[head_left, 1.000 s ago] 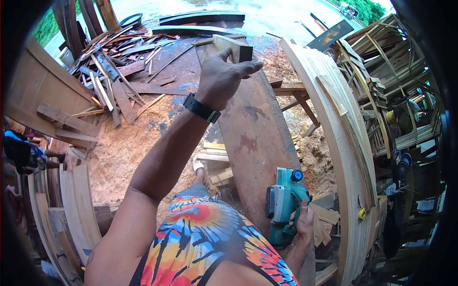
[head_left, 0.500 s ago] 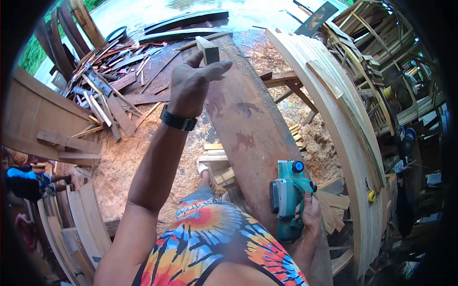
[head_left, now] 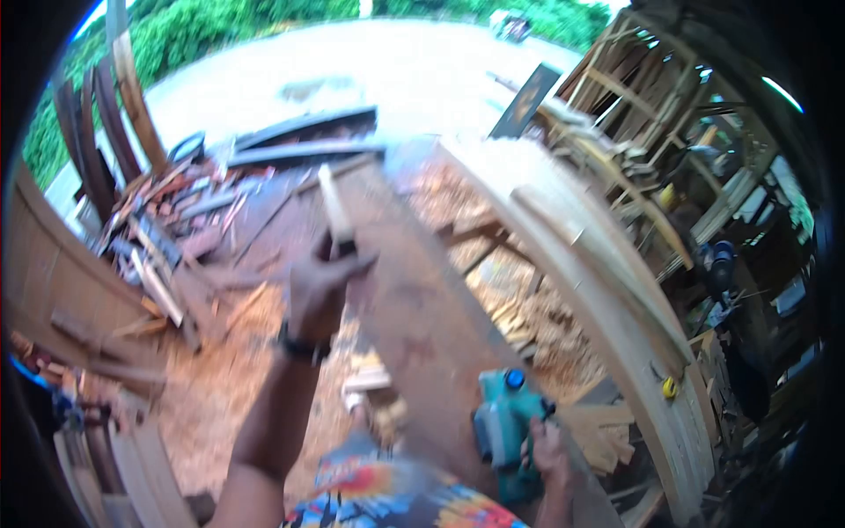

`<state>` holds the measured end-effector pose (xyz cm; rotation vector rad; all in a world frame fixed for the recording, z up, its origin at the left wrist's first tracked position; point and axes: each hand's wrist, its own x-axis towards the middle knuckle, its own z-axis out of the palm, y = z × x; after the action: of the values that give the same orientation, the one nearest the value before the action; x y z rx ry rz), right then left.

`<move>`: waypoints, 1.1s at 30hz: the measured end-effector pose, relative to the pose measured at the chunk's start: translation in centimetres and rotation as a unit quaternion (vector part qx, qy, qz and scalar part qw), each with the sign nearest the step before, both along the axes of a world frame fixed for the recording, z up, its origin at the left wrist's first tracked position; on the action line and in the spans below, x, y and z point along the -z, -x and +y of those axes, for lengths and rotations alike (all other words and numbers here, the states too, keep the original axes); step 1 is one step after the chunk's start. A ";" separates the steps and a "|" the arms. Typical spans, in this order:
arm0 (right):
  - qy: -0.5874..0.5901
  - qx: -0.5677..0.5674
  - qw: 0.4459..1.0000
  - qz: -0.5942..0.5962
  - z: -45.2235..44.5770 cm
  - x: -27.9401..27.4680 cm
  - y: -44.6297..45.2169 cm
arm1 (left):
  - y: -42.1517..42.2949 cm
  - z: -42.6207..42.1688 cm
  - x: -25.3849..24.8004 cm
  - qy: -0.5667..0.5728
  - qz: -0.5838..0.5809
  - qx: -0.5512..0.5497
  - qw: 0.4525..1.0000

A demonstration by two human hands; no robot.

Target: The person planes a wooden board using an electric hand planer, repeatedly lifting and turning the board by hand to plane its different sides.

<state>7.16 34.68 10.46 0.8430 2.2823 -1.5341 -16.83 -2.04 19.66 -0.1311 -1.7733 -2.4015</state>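
Planer [head_left: 507,424] — judged heavy, rigid — was best held where right hand [head_left: 549,455] clamped its fingers; left hand [head_left: 315,290] fingers were unclear.

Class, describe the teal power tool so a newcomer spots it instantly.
Find the long brown board in the middle of the view. At its near end, the right hand grips the boxy power tool. Its teal body and blue knob set it apart from the pale planks further right.
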 end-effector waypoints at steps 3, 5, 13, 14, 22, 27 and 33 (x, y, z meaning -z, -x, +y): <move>0.039 -0.007 0.999 0.004 0.2 0.2 -0.2 | -2.8 1.8 3.7 -0.013 0.070 0.012 0.997; 0.037 -0.002 0.999 0.004 0.3 0.1 -0.1 | -5.2 2.4 8.6 0.095 0.004 0.042 0.995; 0.025 -0.008 1.000 0.015 0.5 1.2 -0.6 | -8.9 3.9 24.7 0.478 -0.001 -0.039 0.877; 0.030 -0.008 0.999 0.018 0.6 1.3 -0.6 | -8.8 4.2 25.3 0.480 -0.009 -0.035 0.877; 0.052 0.010 0.998 0.024 0.5 2.1 -1.2 | -7.7 6.3 26.8 0.557 -0.056 -0.011 0.829; 0.122 0.014 0.990 0.073 -0.3 1.9 -1.6 | -7.3 5.1 24.6 0.568 -0.019 0.018 0.823; 0.134 -0.033 0.987 0.083 -1.4 1.8 -1.6 | 1.3 -0.8 27.4 0.681 0.250 0.030 0.688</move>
<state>8.77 33.25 8.61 0.5806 2.1190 -1.8886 -18.11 -2.80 -7.71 -0.8647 -2.6814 -0.4021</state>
